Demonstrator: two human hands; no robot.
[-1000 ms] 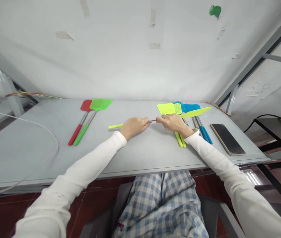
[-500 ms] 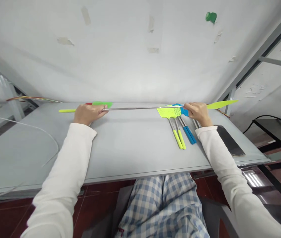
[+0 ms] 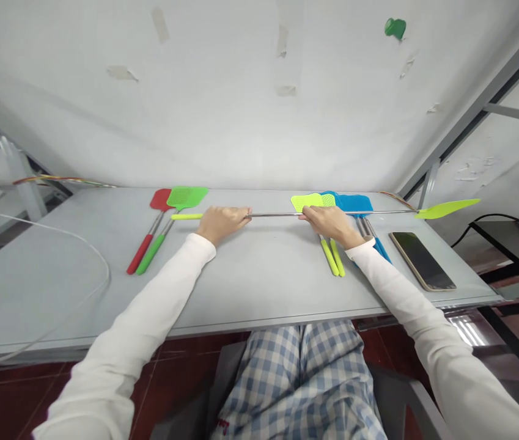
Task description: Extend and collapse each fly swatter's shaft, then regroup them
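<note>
A long fly swatter (image 3: 272,214) with a thin metal rod lies level across both my hands above the table. My left hand (image 3: 224,223) is closed on it beside its yellow-green handle, which sticks out to the left. Further along the rod, my right hand (image 3: 329,223) is closed around the metal, and the yellow-green paddle extends far to the right. Beneath my right hand lie yellow-green swatters (image 3: 313,201) and blue swatters (image 3: 354,203), partly covered by the hand and sleeve. Left of my left hand rest a red swatter (image 3: 161,199) and a green swatter (image 3: 187,196).
A phone (image 3: 423,261) lies on the grey table (image 3: 250,281) at the right. A white cable (image 3: 76,237) curves across the left side. Behind the table rises a white wall (image 3: 241,122) with tape scraps and a green piece stuck on it.
Both hands have moved closer together along the swatter, the left going right and the right going left. The swatter has shifted right and slightly down. The red and green swatters are uncovered.
</note>
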